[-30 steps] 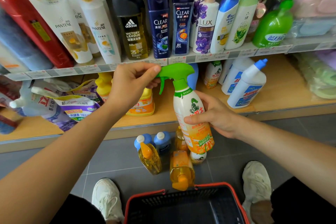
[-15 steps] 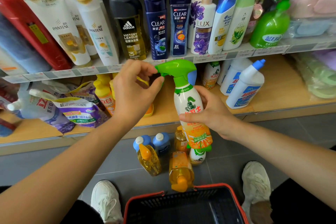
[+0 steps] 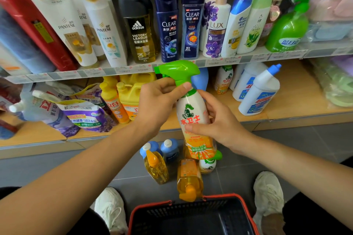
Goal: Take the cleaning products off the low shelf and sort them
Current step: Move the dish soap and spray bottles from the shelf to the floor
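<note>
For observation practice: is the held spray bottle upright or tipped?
Upright, slightly tilted: spray bottle has its green trigger head on top.

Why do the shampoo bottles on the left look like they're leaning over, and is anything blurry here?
Head view: the wide-angle lens bends the edges, so the Pantene bottles seem to lean and the shelf edge bows; the far left and right margins are smeared, while the spray bottle at centre is sharp; light is even, though the upper shelf's back is dark.
</note>
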`<state>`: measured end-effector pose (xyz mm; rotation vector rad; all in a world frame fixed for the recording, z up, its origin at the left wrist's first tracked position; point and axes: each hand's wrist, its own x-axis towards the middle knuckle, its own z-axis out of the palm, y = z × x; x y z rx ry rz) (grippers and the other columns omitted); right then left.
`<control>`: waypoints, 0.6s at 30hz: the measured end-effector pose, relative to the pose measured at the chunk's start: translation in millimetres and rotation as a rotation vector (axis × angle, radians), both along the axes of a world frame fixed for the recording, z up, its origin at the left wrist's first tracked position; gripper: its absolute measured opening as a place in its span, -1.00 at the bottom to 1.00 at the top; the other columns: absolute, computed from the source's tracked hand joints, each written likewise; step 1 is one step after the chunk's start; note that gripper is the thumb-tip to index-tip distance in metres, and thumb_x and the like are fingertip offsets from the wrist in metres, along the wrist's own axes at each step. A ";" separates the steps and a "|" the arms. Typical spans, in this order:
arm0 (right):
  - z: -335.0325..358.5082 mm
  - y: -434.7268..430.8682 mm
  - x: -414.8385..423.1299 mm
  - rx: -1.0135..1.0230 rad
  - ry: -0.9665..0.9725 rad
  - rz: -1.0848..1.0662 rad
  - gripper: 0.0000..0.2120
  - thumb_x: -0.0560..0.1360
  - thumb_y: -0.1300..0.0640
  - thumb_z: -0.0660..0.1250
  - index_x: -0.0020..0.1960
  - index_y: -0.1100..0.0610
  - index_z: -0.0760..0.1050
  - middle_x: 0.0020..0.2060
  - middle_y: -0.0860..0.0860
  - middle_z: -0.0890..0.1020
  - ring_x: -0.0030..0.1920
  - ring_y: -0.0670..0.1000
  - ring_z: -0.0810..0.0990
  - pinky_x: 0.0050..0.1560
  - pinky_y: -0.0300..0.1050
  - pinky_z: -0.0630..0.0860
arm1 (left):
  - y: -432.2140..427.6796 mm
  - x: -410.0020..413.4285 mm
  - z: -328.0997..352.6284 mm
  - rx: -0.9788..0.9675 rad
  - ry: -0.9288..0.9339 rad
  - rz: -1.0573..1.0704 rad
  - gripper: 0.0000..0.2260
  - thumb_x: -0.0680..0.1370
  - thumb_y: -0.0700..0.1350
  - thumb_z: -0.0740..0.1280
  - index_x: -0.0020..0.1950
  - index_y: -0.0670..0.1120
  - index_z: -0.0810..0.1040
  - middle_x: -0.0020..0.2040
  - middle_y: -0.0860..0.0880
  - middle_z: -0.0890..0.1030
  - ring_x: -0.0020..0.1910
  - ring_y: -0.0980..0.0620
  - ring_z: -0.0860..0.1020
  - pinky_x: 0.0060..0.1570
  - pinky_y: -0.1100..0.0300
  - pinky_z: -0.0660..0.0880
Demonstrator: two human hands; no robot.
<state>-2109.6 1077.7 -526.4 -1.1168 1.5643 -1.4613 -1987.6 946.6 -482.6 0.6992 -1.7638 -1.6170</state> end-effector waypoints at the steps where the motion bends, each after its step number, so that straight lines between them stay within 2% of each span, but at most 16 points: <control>1: 2.9 0.0 -4.5 0.005 -0.077 0.059 -0.19 0.31 0.20 0.60 0.46 -0.08 0.34 0.19 -0.01 0.66 0.18 0.00 0.66 0.04 -0.10 0.63 | -3.3 1.3 1.7 0.051 0.023 -0.017 -0.86 0.53 -0.14 0.48 -0.14 -0.21 0.64 -0.28 -0.05 0.70 -0.24 0.06 0.67 -0.22 0.10 0.62; 3: 8.3 0.3 -14.9 0.036 -0.145 0.156 -0.14 0.34 0.27 0.55 0.52 -0.09 0.27 0.23 0.02 0.65 0.23 0.04 0.64 0.12 -0.04 0.62 | -9.2 3.9 2.9 0.137 0.069 -0.053 -0.92 0.56 -0.18 0.43 -0.08 -0.19 0.64 -0.26 0.02 0.70 -0.24 0.13 0.65 -0.23 0.23 0.59; 5: 12.4 0.9 -20.6 0.056 -0.106 0.188 -0.11 0.34 0.25 0.56 0.54 -0.11 0.24 0.23 0.02 0.65 0.23 0.04 0.64 0.14 -0.02 0.62 | -10.5 4.0 3.0 0.185 0.092 -0.071 -0.88 0.58 -0.18 0.40 0.03 -0.22 0.64 -0.17 -0.01 0.72 -0.18 0.12 0.67 -0.19 0.25 0.59; 8: 14.5 2.0 -14.5 0.012 -0.003 0.117 -0.15 0.33 0.21 0.60 0.48 -0.20 0.30 0.21 -0.08 0.66 0.19 -0.03 0.65 0.06 -0.16 0.62 | -3.8 0.4 3.6 0.208 0.121 -0.063 -0.83 0.58 -0.18 0.39 0.13 -0.23 0.64 -0.07 -0.05 0.73 -0.09 0.07 0.67 -0.08 0.22 0.61; 10: 10.7 3.4 -6.0 -0.022 0.151 0.044 -0.13 0.32 0.15 0.64 0.49 -0.21 0.30 0.23 -0.13 0.63 0.20 -0.08 0.64 0.07 -0.18 0.62 | 2.5 -3.0 3.6 0.202 0.149 -0.007 -0.86 0.55 -0.21 0.43 0.09 -0.20 0.66 -0.10 -0.03 0.73 -0.11 0.09 0.68 -0.11 0.25 0.60; 12: 6.3 5.6 2.1 -0.017 0.298 -0.036 -0.07 0.29 0.02 0.64 0.53 -0.20 0.26 0.27 -0.16 0.59 0.22 -0.09 0.61 0.13 -0.07 0.63 | 7.3 -6.2 1.9 0.156 0.152 0.078 -0.92 0.52 -0.22 0.48 0.00 -0.13 0.68 -0.17 0.01 0.74 -0.16 0.14 0.68 -0.16 0.30 0.58; 15: 4.8 8.0 8.1 0.014 0.387 -0.111 -0.07 0.24 -0.16 0.57 0.52 -0.29 0.21 0.26 -0.17 0.58 0.22 -0.10 0.60 0.13 0.00 0.64 | 10.3 -8.7 -0.1 0.151 0.144 0.106 -0.94 0.52 -0.21 0.49 -0.03 -0.12 0.68 -0.20 0.03 0.73 -0.19 0.16 0.68 -0.18 0.31 0.58; 16: 6.3 8.0 7.7 0.015 0.366 -0.095 -0.07 0.26 -0.14 0.58 0.52 -0.29 0.22 0.26 -0.16 0.58 0.21 -0.10 0.60 0.13 0.00 0.64 | 9.5 -8.9 -0.1 0.161 0.139 0.087 -0.93 0.53 -0.21 0.48 -0.01 -0.14 0.68 -0.18 0.02 0.74 -0.16 0.14 0.68 -0.16 0.29 0.60; 18: 10.5 7.1 3.0 0.016 0.240 -0.014 -0.12 0.31 0.04 0.64 0.48 -0.31 0.28 0.24 -0.14 0.61 0.20 -0.08 0.63 0.12 -0.02 0.65 | 5.7 -8.8 0.0 0.190 0.133 0.029 -0.91 0.54 -0.18 0.46 0.03 -0.14 0.66 -0.09 -0.04 0.75 -0.10 0.09 0.69 -0.08 0.21 0.63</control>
